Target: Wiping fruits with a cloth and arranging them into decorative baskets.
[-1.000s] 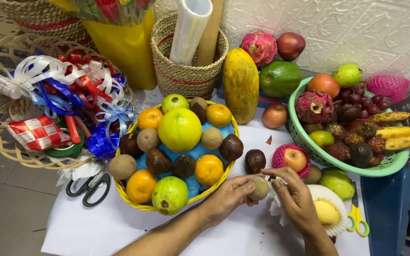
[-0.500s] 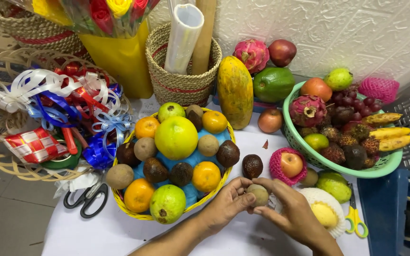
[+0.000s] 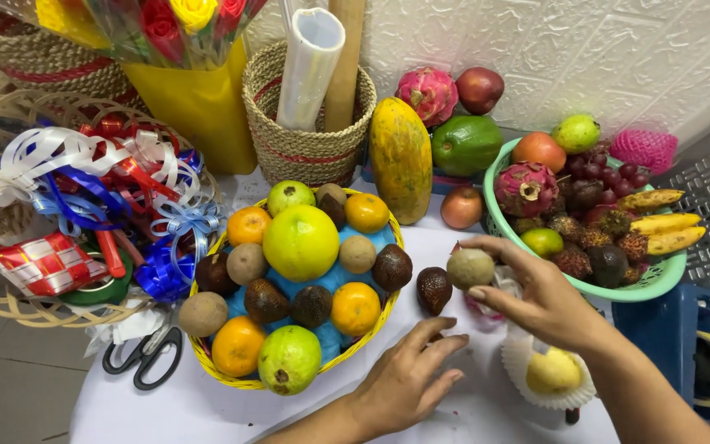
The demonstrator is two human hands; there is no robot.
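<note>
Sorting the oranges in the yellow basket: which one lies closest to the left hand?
The round orange fruit at the basket's right front edge, just beside the left hand; the other three oranges sit farther left or back.

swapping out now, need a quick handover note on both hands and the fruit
Right hand holds a round brown fruit in its fingertips, just right of the yellow basket.
Left hand lies open and empty on the white table, by a dark scaly fruit.
Done: the basket is already packed with fruit.
Left: the held fruit is not yet in the basket.
</note>
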